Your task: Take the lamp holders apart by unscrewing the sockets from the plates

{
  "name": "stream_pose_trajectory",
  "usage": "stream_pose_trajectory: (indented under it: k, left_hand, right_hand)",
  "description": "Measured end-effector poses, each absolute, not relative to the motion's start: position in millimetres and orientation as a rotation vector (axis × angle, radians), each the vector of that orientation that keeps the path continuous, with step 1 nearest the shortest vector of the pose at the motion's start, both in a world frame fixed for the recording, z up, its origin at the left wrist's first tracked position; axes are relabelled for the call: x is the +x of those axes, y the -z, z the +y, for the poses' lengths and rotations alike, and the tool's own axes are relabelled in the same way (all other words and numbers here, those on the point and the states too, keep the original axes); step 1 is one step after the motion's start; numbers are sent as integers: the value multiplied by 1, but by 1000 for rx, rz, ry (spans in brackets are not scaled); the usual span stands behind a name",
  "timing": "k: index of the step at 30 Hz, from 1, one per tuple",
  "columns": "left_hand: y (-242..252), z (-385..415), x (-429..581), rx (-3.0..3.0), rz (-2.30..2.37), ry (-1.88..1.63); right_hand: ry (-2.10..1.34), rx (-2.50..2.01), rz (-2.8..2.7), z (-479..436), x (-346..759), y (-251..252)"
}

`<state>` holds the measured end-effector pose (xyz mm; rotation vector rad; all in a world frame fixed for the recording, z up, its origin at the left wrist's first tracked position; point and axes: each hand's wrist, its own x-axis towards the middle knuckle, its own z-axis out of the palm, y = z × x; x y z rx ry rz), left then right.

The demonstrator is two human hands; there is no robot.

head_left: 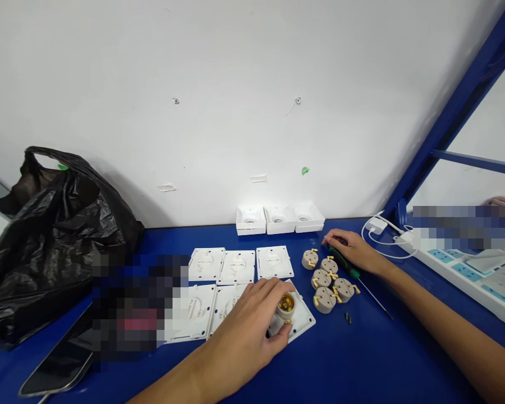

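Observation:
My left hand (256,314) is closed around a lamp socket (285,310) with a brass-coloured inside, thumb and fingers on its sides. The socket rests on a white square plate (305,321), which lies tilted on the blue table. At the right, my right hand (351,249) grips the dark green handle of a screwdriver (374,297); its shaft points toward the front right. Between the hands lie several round beige lamp sockets (325,300) with brass tabs. Two small dark screws (348,318) lie in front of them.
Several more white plates (235,267) lie in two rows. Three white square boxes (280,220) stand against the wall. A black plastic bag (59,241) and a phone (59,365) are at the left. A power strip (463,275) with white cables lies at the right.

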<state>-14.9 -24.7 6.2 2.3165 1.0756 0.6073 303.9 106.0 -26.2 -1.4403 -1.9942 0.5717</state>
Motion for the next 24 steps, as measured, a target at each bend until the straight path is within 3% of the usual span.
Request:
stream_pose_trajectory:
  k: [24]
  left_hand:
    - [-10, -22, -17, 2180, 1082, -570]
  right_hand:
    - [-578, -1401, -1964, 107, 304, 30]
